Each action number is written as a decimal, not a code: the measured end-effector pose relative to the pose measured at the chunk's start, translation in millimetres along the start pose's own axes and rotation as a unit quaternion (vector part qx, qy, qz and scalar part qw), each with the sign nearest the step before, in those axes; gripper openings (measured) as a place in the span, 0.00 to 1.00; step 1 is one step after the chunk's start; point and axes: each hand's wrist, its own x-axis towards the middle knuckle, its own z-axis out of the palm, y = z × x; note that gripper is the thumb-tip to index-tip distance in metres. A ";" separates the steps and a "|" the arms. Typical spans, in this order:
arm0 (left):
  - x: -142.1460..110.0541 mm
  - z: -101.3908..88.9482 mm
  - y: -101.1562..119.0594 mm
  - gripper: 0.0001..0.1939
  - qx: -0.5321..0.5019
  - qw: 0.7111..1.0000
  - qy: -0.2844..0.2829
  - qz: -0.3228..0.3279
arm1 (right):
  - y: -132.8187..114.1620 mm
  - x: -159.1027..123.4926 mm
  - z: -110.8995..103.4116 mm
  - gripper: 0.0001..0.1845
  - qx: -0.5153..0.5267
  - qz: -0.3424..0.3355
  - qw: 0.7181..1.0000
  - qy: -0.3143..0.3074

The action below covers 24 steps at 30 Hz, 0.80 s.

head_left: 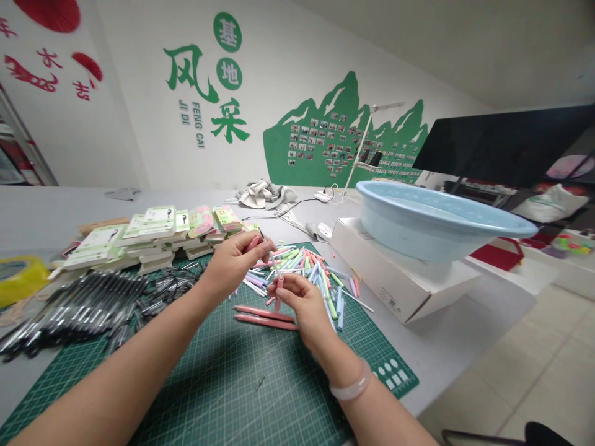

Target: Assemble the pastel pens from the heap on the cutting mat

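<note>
My left hand (237,257) is closed around a pink pen part (252,244), and its fingertips are at the top of a thin pale refill (277,267). Below it, my right hand (300,302) pinches a pink pen barrel (279,293) held upright. The refill's lower end meets the barrel's top; how deep it sits I cannot tell. Two pink pens (264,316) lie side by side on the green cutting mat (223,384), just left of my right hand. Behind my hands is a loose pile of pastel pen parts (330,291) in pink, green, blue and white.
Many black-and-clear pens (93,297) lie at left, beside stacked small boxes (158,226) and a yellow tape roll (21,279). A blue basin (418,223) rests on a white box (390,285) at right. Grey cloth (264,195) and a cable lie farther back.
</note>
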 end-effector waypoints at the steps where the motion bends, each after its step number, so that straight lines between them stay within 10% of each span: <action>1: 0.0 0.4 -1.1 0.12 0.012 1.000 0.005 0.004 | -0.4 -0.1 0.6 0.11 -0.009 0.000 1.000 -0.003; 12: -1.8 7.0 -17.6 0.15 0.144 0.986 -0.082 0.014 | 0.7 -0.9 -0.4 0.11 -0.027 -0.004 0.999 -0.041; 24: -2.6 12.7 -44.6 0.14 -0.105 0.969 -0.170 -0.142 | 3.0 -3.6 1.5 0.16 0.041 0.077 0.995 -0.047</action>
